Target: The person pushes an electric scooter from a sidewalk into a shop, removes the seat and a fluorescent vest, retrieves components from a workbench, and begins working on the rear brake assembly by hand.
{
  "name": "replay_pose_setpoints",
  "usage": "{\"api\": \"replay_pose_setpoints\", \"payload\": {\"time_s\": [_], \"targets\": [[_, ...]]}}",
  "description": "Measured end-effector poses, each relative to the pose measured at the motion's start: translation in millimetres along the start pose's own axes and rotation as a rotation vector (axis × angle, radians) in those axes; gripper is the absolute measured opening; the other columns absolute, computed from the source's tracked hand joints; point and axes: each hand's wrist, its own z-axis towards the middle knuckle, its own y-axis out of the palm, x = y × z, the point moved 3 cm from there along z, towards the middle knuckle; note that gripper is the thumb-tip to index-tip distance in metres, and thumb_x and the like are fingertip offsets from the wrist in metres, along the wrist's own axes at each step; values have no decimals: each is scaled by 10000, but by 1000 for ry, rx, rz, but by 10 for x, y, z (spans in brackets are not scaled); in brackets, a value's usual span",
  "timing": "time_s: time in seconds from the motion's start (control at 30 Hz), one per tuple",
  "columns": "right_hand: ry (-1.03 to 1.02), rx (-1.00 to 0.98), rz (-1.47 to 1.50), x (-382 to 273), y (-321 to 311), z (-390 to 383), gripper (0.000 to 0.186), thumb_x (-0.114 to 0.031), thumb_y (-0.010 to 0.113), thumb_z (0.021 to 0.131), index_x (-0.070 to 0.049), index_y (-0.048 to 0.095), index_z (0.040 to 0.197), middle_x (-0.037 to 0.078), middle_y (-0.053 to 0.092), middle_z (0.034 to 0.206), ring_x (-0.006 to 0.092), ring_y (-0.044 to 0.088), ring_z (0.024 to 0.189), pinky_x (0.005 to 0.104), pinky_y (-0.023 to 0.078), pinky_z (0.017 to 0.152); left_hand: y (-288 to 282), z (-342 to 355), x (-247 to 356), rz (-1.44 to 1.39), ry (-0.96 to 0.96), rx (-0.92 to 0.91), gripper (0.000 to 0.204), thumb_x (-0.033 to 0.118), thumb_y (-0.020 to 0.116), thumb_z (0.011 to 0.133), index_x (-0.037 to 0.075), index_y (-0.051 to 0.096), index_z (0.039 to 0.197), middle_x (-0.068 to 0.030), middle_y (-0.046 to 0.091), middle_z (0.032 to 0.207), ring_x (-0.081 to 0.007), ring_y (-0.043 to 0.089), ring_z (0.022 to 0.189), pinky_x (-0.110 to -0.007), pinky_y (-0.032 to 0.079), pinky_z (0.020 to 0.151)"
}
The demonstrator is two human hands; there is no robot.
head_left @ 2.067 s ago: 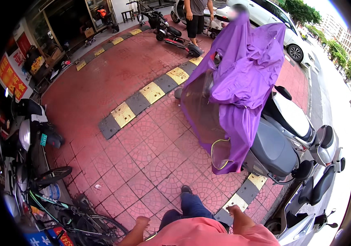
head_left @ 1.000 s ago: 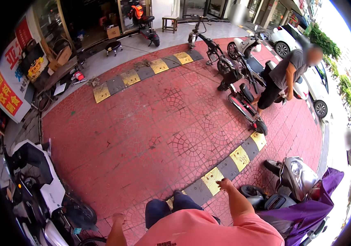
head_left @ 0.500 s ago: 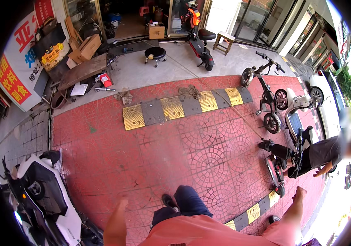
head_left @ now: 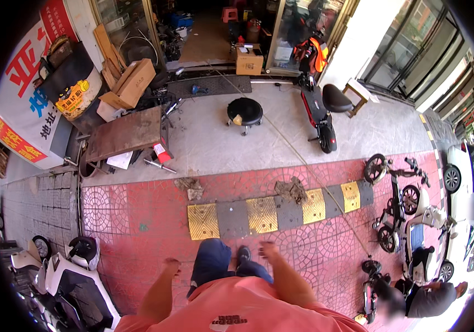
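I am on my feet on red paving, and both my arms hang out in front of me. My left hand (head_left: pixel 172 269) is left of my leg, its fingers loosely bent with nothing seen in them. My right hand (head_left: pixel 269 251) is a little ahead of my right leg, fingers slightly apart, holding nothing that I can see. Neither hand touches anything. Nearest ahead lies a black and yellow speed bump (head_left: pixel 231 217), with a crumpled brown rag (head_left: pixel 291 191) on its far edge and another rag (head_left: pixel 190 187) beyond its left end.
A round black rolling stool (head_left: pixel 245 112) and a red and black electric scooter (head_left: pixel 320 113) stand before the open shop. A low table (head_left: pixel 123 135) is at left. A thin cord (head_left: pixel 320 180) crosses the paving toward a person (head_left: pixel 430 300) by another scooter. White motorbikes (head_left: pixel 54 276) stand lower left.
I have moved forward, so the speed bump and shopfront are nearer. My right arm has swung in from far out at the right. My left hand is still low at the left.
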Motion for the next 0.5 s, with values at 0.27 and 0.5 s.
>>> {"api": "replay_pose_setpoints", "payload": {"time_s": [0.27,0.5], "targets": [[-1002,-760,-449,-5995,3528,-1041,441,-296,685,997,-27,588,1333,66,714,1019,213,709,908,343,554,805,-1234,2043,1399,-596,-407,-43,242,246,475,1024,153,654,1158,-96,675,1074,-310,696,883,-579,524,789],[-51,253,-1017,-6110,64,1979,409,-407,676,921,-52,726,1116,159,745,1074,313,728,899,458,579,713,-1940,2751,5780,-396,-82,-152,200,266,644,920,104,663,1037,-37,679,875,-213,671,645,-398,540,561]]}}
